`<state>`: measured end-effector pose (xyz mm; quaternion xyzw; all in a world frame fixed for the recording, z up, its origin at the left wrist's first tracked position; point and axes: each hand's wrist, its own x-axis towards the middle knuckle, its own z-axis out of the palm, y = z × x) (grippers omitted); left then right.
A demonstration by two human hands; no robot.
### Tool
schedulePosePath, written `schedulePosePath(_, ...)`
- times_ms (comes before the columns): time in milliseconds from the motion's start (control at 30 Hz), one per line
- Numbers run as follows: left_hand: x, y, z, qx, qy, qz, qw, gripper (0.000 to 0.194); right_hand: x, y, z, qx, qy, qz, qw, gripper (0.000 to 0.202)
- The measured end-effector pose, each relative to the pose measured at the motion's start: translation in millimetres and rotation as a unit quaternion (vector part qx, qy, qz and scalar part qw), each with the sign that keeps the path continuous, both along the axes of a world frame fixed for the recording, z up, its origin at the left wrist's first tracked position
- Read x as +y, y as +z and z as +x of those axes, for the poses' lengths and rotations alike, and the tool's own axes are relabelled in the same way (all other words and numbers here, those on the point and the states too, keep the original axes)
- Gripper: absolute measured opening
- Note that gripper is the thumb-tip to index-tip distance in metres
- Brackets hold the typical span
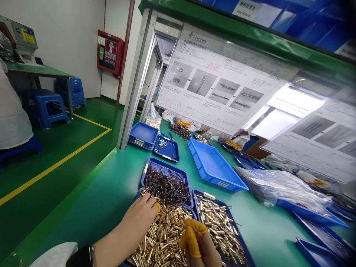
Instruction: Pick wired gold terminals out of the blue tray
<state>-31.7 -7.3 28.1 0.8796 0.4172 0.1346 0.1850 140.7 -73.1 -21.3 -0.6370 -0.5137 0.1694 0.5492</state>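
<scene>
I count 2 brass-tube trays [219,201] and 1 wire tray [167,167] toward the table's [116,181] near edge; tubes [167,230] and wires [167,187] uncountable. Left edge: 1 tray stack [143,132], layers unclear, 1 parts tray [170,149]. Mid-table: 1 light-blue bin [214,163]. My left hand [143,211] plus right hand [200,239]: 2.

The red fire cabinet [110,53] hangs on a pale wall [69,37], a red pipe [126,52] just right of it. Left of the cabinet stand a green-topped table [50,71] and blue stools [46,96]; below it spreads yellow-lined green floor [83,133].
</scene>
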Motion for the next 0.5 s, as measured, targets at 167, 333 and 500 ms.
schedulePosePath(167, 0, -6.6, -4, 0.002, 0.005, 0.007, 1.000, 0.041, 0, -6.5, 1, -0.035, -0.002, -0.001, 0.999, 0.037)
schedulePosePath(333, -6, -11.6, -6, -0.184, 0.024, -0.093, 0.978, 0.038, -2, -2.5, -7, 0.016, 0.049, -0.001, 0.999, 0.034)
schedulePosePath(500, -11, -6.8, 7, -0.423, 0.055, -0.317, 0.847, 0.009, -3, 6.9, -22, 0.056, 0.114, 0.008, 0.992, 0.030)
